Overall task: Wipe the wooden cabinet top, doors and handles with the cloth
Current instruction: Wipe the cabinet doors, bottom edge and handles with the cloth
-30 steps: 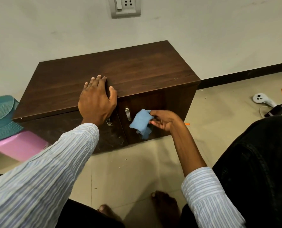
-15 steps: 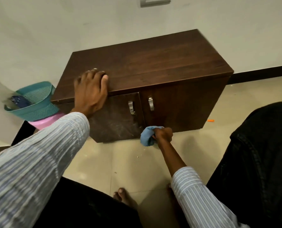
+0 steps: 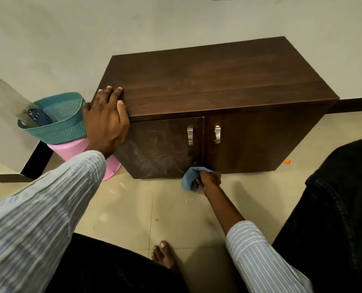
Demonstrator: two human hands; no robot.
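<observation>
A dark wooden cabinet (image 3: 207, 81) stands against the wall, with two doors and two metal handles (image 3: 190, 135) (image 3: 217, 134) near the middle seam. The left door (image 3: 159, 149) shows pale dusty smears. My left hand (image 3: 106, 121) rests flat on the top's front left corner, fingers straight. My right hand (image 3: 209, 181) grips a bunched blue cloth (image 3: 189, 180) at the bottom edge of the doors, by the seam, close to the floor.
A teal basket (image 3: 65, 123) holding a dark phone sits on a pink tub (image 3: 78, 149) left of the cabinet. A black baseboard (image 3: 355, 104) runs along the wall. My bare foot (image 3: 165, 254) and dark trousers are on the tiled floor in front. A small orange bit (image 3: 287, 161) lies right.
My right hand has carried the cloth down from beside the handles to the doors' bottom edge. My left hand has slid left along the top to its corner. The view has shifted left.
</observation>
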